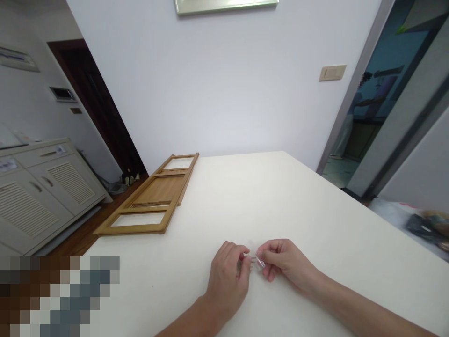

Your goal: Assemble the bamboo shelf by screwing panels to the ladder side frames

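Clock centred on the hands, 12 = straight ahead. Bench (245, 196) is white, far edge up against the wall (231, 84) at 12. Right edge slants from 1 down to about 4. Room to move: white surface spreads from 11 round to 3, widest toward 12 and 2. Tighter at 10: wooden frame (159, 189) lies flat along the left edge, solid panel in the middle, a window-like gap at each end. Can't tell if it overhangs.

Clear piece (260, 263), plastic-looking, is in the right hand (278, 257), pinched between thumb and fingers, just at 3 from the left fingertips. Left hand (228, 271) is curled round small parts (239, 266), metal-looking, mostly covered by fingers. Thin ends poke out at 3, toward the clear piece; can't tell if they touch it. Hands are near each other, small gap between, low over the bench's near side.

Containers: clear piece could be a little bag or a sleeve, too small to tell, contents unreadable. White cabinet (45, 192) off the bench, between 9 and 10, louvred doors closed, inside hidden. Past the right edge, between 2 and 3, pale plastic sheeting (389, 208) with a dark bundle (423, 228) beside it, blurred.
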Demonstrator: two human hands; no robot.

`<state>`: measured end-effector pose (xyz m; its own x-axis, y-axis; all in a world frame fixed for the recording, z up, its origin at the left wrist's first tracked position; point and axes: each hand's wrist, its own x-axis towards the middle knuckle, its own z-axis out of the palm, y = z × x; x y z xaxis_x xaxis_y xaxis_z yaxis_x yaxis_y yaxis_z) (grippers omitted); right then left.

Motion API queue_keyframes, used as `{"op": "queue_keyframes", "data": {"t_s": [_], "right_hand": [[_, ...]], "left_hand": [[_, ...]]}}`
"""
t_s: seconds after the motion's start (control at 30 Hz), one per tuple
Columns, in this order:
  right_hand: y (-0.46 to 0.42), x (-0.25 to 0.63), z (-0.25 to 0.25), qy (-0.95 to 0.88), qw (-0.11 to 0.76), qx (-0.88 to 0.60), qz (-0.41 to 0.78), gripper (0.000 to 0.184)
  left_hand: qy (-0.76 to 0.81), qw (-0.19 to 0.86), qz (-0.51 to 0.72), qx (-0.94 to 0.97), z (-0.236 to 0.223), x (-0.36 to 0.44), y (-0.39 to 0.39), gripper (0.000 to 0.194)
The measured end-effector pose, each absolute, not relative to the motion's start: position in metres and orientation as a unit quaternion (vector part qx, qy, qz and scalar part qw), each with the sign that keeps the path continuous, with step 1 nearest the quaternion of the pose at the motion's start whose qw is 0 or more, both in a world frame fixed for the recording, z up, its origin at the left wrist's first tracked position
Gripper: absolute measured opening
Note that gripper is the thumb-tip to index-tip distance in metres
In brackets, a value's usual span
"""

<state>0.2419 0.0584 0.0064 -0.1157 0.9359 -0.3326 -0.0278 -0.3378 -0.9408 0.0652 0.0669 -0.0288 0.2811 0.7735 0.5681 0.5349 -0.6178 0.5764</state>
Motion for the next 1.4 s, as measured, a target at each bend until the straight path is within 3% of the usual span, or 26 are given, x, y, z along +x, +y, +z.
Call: {"op": "queue_keyframes", "data": {"t_s": [0.17, 0.37, 0.47, 0.6, 0.83, 1.13, 1.4], "right_hand": [[0.056, 0.241, 0.010, -0.445, 0.390, -0.527, 0.610, 0.022], [0.052, 0.237, 0.007, -0.489, 0.399, -0.530, 0.567, 0.024], [0.050, 0.236, 0.004, -0.533, 0.395, -0.541, 0.517, 0.024], [0.050, 0.237, 0.000, -0.568, 0.379, -0.556, 0.473, 0.022], [0.054, 0.240, -0.001, -0.581, 0.352, -0.524, 0.514, 0.024], [0.051, 0.240, -0.003, -0.653, 0.335, -0.522, 0.435, 0.025], [0.055, 0.241, -0.011, -0.617, 0.385, -0.545, 0.417, 0.025]], "left_hand": [[0.458, 0.214, 0.417, 0.755, -0.025, 0.068, 0.063, 0.015], [0.474, 0.419, 0.392, 0.668, -0.013, 0.075, 0.051, 0.017], [0.490, 0.448, 0.378, 0.645, -0.010, 0.076, 0.050, 0.018], [0.504, 0.463, 0.367, 0.630, -0.010, 0.075, 0.052, 0.017], [0.486, 0.473, 0.367, 0.636, -0.012, 0.072, 0.053, 0.020], [0.476, 0.462, 0.364, 0.654, -0.014, 0.070, 0.056, 0.020], [0.512, 0.347, 0.326, 0.715, -0.017, 0.071, 0.056, 0.015]]}}
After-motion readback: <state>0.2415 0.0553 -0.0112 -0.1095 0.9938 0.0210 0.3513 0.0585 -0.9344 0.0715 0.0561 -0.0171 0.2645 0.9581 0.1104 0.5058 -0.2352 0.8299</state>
